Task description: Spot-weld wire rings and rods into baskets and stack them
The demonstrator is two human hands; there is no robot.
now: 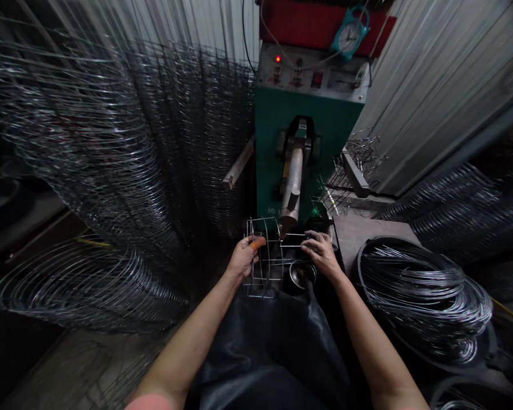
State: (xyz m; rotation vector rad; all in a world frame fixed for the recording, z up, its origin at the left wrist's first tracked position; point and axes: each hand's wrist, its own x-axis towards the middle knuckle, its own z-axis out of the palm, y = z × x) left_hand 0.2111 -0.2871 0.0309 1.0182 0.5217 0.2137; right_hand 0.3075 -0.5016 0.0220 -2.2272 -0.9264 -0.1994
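Below the electrode arm (291, 193) of a green machine (277, 119) is a small wire frame (263, 273). My left hand (244, 256) is closed on the frame's left side, its thumb covered in orange. The frame's right part touches or lies just under the electrode tip. My right hand (320, 251) pinches the ends of thin wires (293, 246) that run left to the tip. A round metal bowl (301, 274) sits just below, between the hands.
Tall stacks of wire rings (111, 148) stand at the left. A tub (361, 267) holding coiled wire rings (427, 285) is at the right, beside a board (376, 228). Wire pieces (359, 154) hang right of the machine. A blue clock (349, 37) is on top.
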